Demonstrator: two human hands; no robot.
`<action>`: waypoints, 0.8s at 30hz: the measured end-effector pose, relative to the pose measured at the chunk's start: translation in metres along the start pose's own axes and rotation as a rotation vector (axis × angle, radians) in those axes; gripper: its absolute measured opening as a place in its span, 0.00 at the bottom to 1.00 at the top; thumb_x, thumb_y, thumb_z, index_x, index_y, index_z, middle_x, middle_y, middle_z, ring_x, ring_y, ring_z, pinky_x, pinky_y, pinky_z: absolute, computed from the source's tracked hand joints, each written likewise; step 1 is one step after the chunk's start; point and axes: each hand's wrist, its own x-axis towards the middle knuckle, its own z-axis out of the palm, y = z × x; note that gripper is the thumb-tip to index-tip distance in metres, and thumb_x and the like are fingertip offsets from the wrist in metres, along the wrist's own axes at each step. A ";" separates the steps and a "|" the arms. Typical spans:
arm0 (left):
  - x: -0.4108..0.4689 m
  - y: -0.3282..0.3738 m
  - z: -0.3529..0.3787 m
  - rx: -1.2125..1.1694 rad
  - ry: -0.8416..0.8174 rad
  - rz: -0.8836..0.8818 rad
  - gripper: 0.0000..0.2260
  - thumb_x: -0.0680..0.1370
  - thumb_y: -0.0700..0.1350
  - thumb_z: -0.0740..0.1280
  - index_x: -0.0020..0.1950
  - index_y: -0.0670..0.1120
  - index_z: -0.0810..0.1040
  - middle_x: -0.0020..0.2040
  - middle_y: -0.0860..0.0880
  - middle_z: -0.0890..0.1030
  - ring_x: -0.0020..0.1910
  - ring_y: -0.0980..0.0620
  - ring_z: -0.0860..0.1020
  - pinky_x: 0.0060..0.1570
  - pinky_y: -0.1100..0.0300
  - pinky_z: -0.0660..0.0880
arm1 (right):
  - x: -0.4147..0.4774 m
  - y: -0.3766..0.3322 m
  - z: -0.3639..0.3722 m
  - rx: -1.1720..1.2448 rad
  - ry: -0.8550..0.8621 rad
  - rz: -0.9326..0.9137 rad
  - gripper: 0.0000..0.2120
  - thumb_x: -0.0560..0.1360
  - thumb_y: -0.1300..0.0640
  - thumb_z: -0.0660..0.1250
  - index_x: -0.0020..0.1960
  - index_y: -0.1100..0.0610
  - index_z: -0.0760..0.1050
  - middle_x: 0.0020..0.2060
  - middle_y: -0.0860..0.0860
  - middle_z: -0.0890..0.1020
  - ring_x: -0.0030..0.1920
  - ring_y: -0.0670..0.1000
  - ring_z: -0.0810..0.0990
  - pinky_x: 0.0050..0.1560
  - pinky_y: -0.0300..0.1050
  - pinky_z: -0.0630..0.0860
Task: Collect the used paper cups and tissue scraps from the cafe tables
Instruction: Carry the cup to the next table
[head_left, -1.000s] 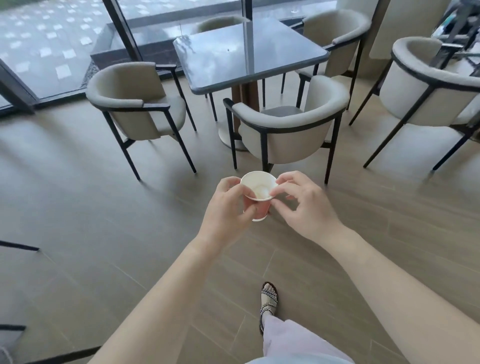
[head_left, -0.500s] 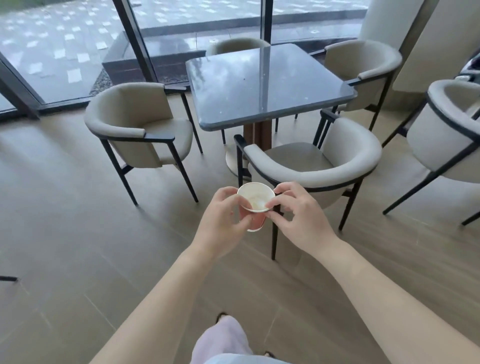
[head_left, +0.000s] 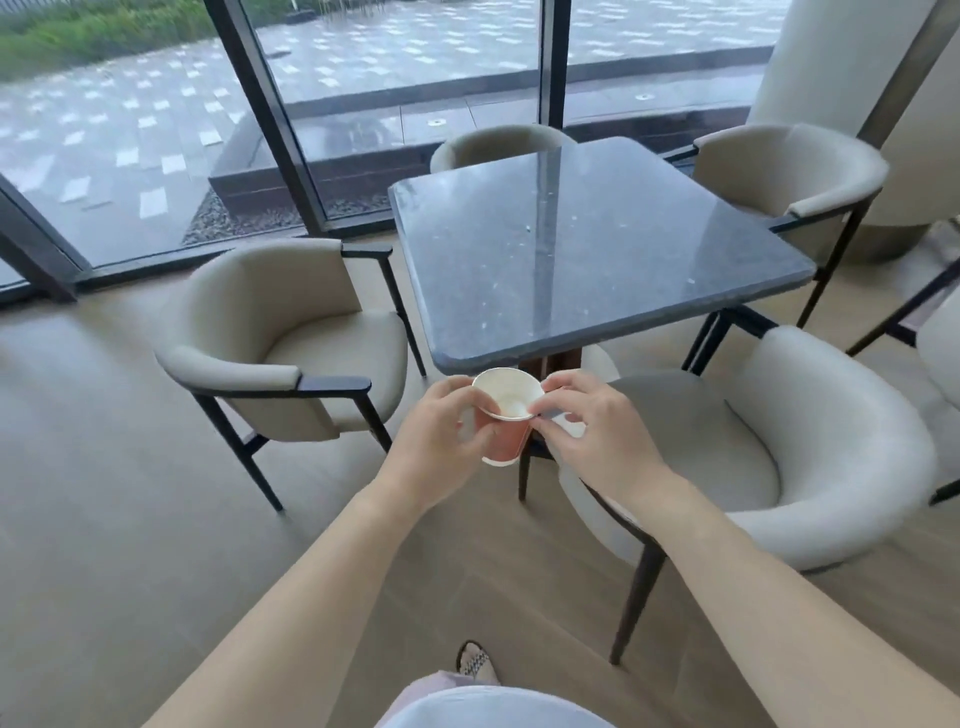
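A paper cup (head_left: 506, 431), red outside and white inside, is held in front of me, just short of the near edge of a dark stone cafe table (head_left: 582, 244). My left hand (head_left: 441, 441) grips the cup's side, thumb at the rim. My right hand (head_left: 597, 441) pinches the rim on the cup's right side with thumb and forefinger. Something pale, perhaps crumpled tissue (head_left: 514, 408), lies inside the cup. The tabletop shows nothing on it but reflections.
Beige armchairs with black frames surround the table: one at the left (head_left: 280, 348), one close at the right (head_left: 769, 452), two at the far side (head_left: 789, 171). Floor-to-ceiling windows (head_left: 389, 93) run behind. My sandalled foot (head_left: 475, 662) stands on the wood-look floor.
I have walked closer to the table, which now fills more of the view. Both hands have kept hold of the cup in the same pose.
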 end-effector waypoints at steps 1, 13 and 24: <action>0.022 -0.009 -0.009 0.009 -0.004 0.009 0.06 0.72 0.43 0.70 0.46 0.52 0.78 0.55 0.60 0.73 0.54 0.60 0.73 0.53 0.66 0.71 | 0.022 0.002 0.009 0.011 0.012 0.003 0.05 0.69 0.61 0.72 0.45 0.55 0.82 0.49 0.49 0.79 0.48 0.47 0.77 0.48 0.47 0.78; 0.200 -0.108 -0.039 0.065 -0.044 0.086 0.03 0.75 0.41 0.68 0.46 0.49 0.79 0.61 0.51 0.73 0.55 0.51 0.75 0.52 0.51 0.76 | 0.203 0.050 0.082 0.013 -0.021 0.051 0.03 0.68 0.60 0.74 0.41 0.54 0.82 0.46 0.47 0.81 0.44 0.45 0.78 0.46 0.35 0.73; 0.400 -0.182 -0.016 0.149 -0.131 0.034 0.03 0.74 0.43 0.70 0.46 0.48 0.79 0.60 0.49 0.72 0.52 0.49 0.76 0.52 0.52 0.75 | 0.375 0.152 0.114 0.005 -0.074 0.172 0.09 0.69 0.67 0.68 0.45 0.56 0.82 0.50 0.50 0.82 0.48 0.49 0.79 0.48 0.34 0.70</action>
